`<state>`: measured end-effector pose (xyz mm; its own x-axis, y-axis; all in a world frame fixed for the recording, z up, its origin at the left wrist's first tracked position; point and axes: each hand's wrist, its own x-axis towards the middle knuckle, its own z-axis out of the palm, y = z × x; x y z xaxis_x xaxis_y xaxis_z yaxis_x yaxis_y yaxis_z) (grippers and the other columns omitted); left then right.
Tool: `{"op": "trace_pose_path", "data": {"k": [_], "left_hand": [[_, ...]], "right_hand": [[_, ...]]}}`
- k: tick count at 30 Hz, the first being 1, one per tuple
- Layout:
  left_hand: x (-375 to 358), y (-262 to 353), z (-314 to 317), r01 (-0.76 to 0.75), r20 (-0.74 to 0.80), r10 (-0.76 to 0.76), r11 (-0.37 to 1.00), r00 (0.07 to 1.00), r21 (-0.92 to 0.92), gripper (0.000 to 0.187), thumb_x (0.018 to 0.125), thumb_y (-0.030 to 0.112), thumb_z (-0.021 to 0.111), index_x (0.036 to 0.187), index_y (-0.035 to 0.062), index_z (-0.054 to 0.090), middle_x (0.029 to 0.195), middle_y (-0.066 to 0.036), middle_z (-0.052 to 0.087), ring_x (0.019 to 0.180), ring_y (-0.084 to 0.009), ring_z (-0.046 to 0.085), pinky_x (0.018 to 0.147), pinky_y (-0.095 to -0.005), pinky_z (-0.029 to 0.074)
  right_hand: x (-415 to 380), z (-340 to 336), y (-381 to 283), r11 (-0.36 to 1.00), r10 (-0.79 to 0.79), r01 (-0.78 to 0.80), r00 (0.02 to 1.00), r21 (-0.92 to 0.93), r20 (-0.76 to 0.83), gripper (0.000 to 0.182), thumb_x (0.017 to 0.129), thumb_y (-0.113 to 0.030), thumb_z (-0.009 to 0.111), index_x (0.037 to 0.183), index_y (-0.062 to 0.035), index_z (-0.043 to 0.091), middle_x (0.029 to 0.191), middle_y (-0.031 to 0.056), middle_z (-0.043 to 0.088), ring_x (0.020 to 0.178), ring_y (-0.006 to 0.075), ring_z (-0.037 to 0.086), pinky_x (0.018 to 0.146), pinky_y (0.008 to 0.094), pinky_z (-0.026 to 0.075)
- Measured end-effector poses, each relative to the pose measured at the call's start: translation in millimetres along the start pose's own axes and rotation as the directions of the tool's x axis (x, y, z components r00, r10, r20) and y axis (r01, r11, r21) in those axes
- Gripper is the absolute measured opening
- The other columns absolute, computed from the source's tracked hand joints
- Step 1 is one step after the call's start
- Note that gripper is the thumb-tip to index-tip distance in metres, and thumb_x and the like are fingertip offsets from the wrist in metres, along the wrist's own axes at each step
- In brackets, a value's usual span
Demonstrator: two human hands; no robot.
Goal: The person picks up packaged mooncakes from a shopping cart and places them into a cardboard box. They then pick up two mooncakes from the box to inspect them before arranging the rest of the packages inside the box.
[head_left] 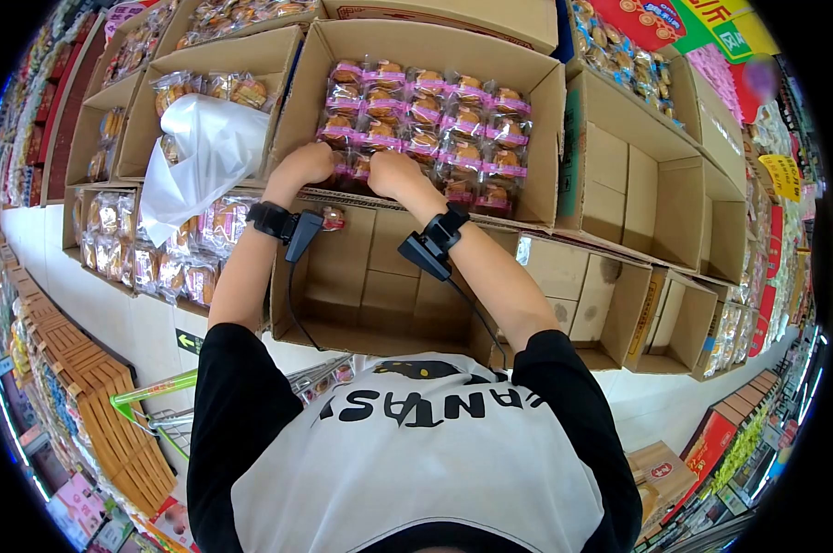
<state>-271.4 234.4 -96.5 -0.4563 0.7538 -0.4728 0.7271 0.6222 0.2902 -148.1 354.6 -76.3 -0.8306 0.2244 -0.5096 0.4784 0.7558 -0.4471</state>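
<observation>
A large cardboard box (297, 101) holds rows of wrapped pastries (424, 112), round and brown in clear wrappers with pink bands. At its near left corner, my left hand (308, 166) is closed, its curled fingers against a wrapped pastry (341, 168). My right hand (396, 175) reaches over the near edge just beside it. Its fingers are also closed, down on a pastry in the nearest row, and the fingertips are mostly hidden. Below my wrists, one small red-wrapped piece (333, 217) lies in a lower cardboard box (343, 276).
A white plastic bag (209, 152) drapes over the boxes at left, above wrapped goods (172, 267). More cardboard boxes (633, 175) stand at right. A shopping cart with a green handle (154, 387) is at lower left. Cables hang from both wrist devices.
</observation>
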Motion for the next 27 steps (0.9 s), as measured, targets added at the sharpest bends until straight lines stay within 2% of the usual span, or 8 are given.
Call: {"op": "trace_pose_path", "data": {"k": [12,15,18,21,22,23,25,27], "left_hand": [[7,-12,4,-0.129,-0.071,0.125,0.989,0.990,-0.067,0.023,0.072,0.010,0.043,0.077,0.0025,0.064,0.076,-0.020,0.060,0.073,-0.0342,0.058,0.069,-0.0404,0.045],[4,-7,-11,-0.067,0.111,0.079,0.992,0.991,-0.112,0.024,0.073,0.010,0.042,0.079,0.0028,0.065,0.072,-0.017,0.062,0.069,-0.0276,0.060,0.063,-0.0365,0.046],[-7,1,-30,-0.018,0.121,0.072,0.917,0.990,-0.398,0.026,0.075,0.008,0.040,0.085,0.0020,0.063,0.071,-0.012,0.063,0.066,-0.0200,0.060,0.058,-0.0313,0.046],[-28,18,-50,0.008,-0.052,-0.037,0.877,0.998,-0.480,0.026,0.078,0.008,0.038,0.092,0.0010,0.059,0.074,-0.009,0.062,0.066,-0.0150,0.059,0.056,-0.0266,0.045],[-35,23,-55,-0.102,-0.239,-0.030,0.848,0.970,-0.520,0.025,0.077,0.008,0.040,0.091,0.0001,0.059,0.073,-0.010,0.062,0.067,-0.0164,0.060,0.059,-0.0275,0.046],[-39,27,-59,-0.219,-0.419,-0.032,0.815,0.907,-0.536,0.023,0.077,0.007,0.042,0.090,-0.0008,0.059,0.071,-0.012,0.062,0.067,-0.0178,0.061,0.062,-0.0283,0.046],[-46,36,-64,-0.273,-0.515,-0.079,0.775,0.853,-0.570,0.020,0.077,0.007,0.046,0.092,0.0002,0.058,0.070,-0.009,0.061,0.065,-0.0155,0.059,0.061,-0.0266,0.045],[-56,50,-65,-0.341,-0.697,-0.236,0.738,0.678,-0.582,0.018,0.076,0.005,0.051,0.092,0.0013,0.057,0.068,-0.006,0.059,0.061,-0.0124,0.056,0.058,-0.0246,0.044]], "right_hand": [[-1,-1,-1,1.000,-0.021,0.022,0.999,-0.018,0.024,0.025,0.073,-0.012,0.052,0.092,0.0003,0.062,0.098,0.0182,0.060,0.091,0.0327,0.058,0.072,0.0385,0.048],[0,-1,0,1.000,0.001,-0.001,1.000,0.007,-0.026,0.024,0.074,-0.014,0.052,0.092,-0.0007,0.063,0.096,0.0179,0.060,0.090,0.0332,0.058,0.072,0.0395,0.048],[-3,-6,5,0.996,-0.025,0.040,0.984,0.082,-0.174,0.023,0.074,-0.016,0.053,0.088,-0.0020,0.063,0.090,0.0187,0.061,0.087,0.0339,0.058,0.071,0.0405,0.047],[-21,-15,10,0.970,-0.139,0.202,0.919,0.138,-0.370,0.019,0.074,-0.016,0.052,0.083,-0.0018,0.061,0.084,0.0173,0.061,0.077,0.0321,0.060,0.067,0.0406,0.047],[-32,-19,12,0.921,-0.206,0.316,0.891,0.226,-0.405,0.016,0.072,-0.014,0.054,0.080,-0.0017,0.060,0.081,0.0169,0.061,0.076,0.0309,0.060,0.066,0.0399,0.046],[-47,-25,11,0.851,-0.268,0.427,0.854,0.305,-0.445,0.013,0.070,-0.012,0.057,0.077,-0.0016,0.059,0.077,0.0165,0.061,0.075,0.0297,0.059,0.065,0.0391,0.046],[-79,-33,7,0.811,-0.301,0.479,0.834,0.335,-0.464,0.009,0.070,-0.009,0.056,0.076,-0.0017,0.057,0.073,0.0146,0.059,0.070,0.0279,0.058,0.062,0.0376,0.045],[-104,-29,4,0.768,-0.332,0.530,0.810,0.360,-0.484,0.006,0.070,-0.005,0.055,0.075,-0.0017,0.056,0.068,0.0126,0.058,0.065,0.0261,0.058,0.059,0.0361,0.044]]}}
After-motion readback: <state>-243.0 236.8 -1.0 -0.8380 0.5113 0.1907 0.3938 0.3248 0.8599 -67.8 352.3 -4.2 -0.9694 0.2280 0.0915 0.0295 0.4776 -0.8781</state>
